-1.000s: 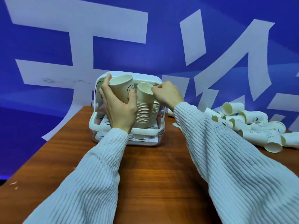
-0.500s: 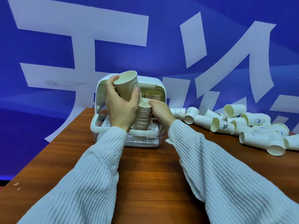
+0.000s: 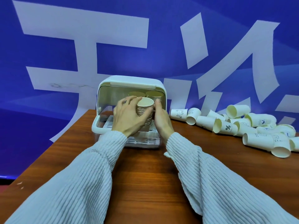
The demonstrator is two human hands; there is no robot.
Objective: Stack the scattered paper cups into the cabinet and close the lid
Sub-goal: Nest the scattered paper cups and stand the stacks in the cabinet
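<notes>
Counter (image 3: pixel 145 178): reddish wood-grain, smooth, slight sheen. On its far edge a white plastic cabinet (image 3: pixel 159 88) with rounded corners, lid raised, slotted white tray floor inside. Stack of paper cups (image 3: pixel 145 110) stands at the cabinet's open front: ribbed column of rolled rims, cream interior on the top cup.

Left hand (image 3: pixel 129 118), grip curled round the stack's left side, thumb across the front. Right hand (image 3: pixel 161 118) lies against the stack's right side; its fingers are hidden behind the cups, so that grip cannot be judged. The stack sits between the two hands.

Two more nested stacks (image 3: pixel 153 94) at the back, dim, tops only. The front stack's base is hidden by the wrists. Both sleeves (image 3: pixel 77 183) ribbed pale knit.

Scattered cups (image 3: pixel 252 126) lie tipped on the counter to the right, well apart from the hands, some with printed marks; the far ones are cut off by the frame edge.
</notes>
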